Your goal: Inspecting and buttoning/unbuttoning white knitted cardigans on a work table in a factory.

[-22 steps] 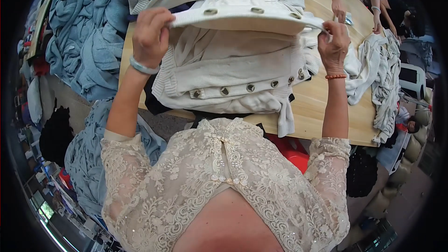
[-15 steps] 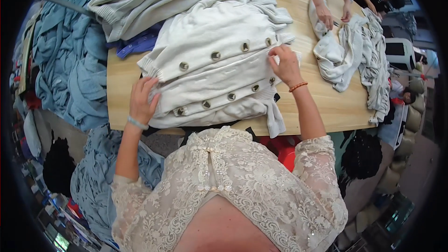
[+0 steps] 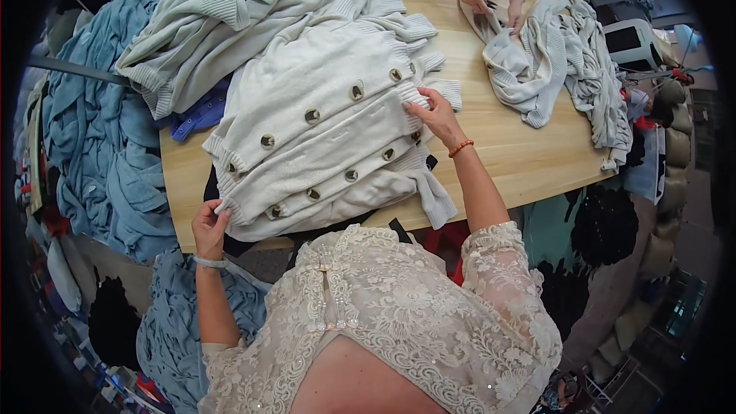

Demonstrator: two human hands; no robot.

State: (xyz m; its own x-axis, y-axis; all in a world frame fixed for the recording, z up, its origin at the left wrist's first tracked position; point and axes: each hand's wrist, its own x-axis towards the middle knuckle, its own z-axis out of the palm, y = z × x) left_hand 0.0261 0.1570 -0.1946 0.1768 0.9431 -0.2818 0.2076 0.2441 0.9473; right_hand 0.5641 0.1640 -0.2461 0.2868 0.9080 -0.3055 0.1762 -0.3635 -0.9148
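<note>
Cream cardigan: lying front up on the wooden table, on top of more cream knitwear. Two slanting rows of dark buttons with pale marks, too small to make out; can't tell if both rows belong to the same garment.

Left hand: thumb and fingertips pinched on ribbed edge at cardigan's near-left corner. Pale bangle on that wrist. Right hand: pinched on ribbed edge at cardigan's right side, beaded bracelet on wrist. Hands well apart, cardigan spread between them.

Beyond cardigan, to its left: heap of cream knits. Just left of cardigan, partly under that heap: purple-blue buttoned garment. Further left, blue-grey garment pile, grey bar crossing in front of it.

Right of cardigan, apart from it: co-worker's hands at a cream garment, one with a small dark tool, type unclear. Rightmost on table: row of bunched cream knits.
</note>
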